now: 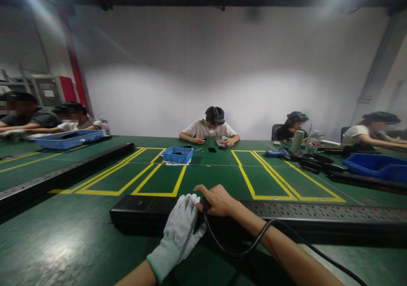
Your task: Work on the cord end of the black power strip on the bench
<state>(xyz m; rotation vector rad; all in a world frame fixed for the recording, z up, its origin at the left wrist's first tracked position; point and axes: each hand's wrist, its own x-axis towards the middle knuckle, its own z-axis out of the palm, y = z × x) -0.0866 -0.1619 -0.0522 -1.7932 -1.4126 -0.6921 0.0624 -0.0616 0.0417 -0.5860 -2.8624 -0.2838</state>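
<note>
My left hand (180,228), in a pale work glove, lies flat with its fingers stretched out on a long black power strip (140,211) in front of me. My right hand (216,200), bare, is closed around the plug end of a black cable (254,245) at the top of the strip, right beside the gloved fingers. The cable loops back under my right forearm and runs off to the lower right.
The strip continues right (318,214) across the green table (203,175) with yellow lines. A small blue tray (177,154) sits mid-table; larger blue trays stand at left (68,139) and right (377,165). People work at the far side and both ends. Tools (310,161) lie right.
</note>
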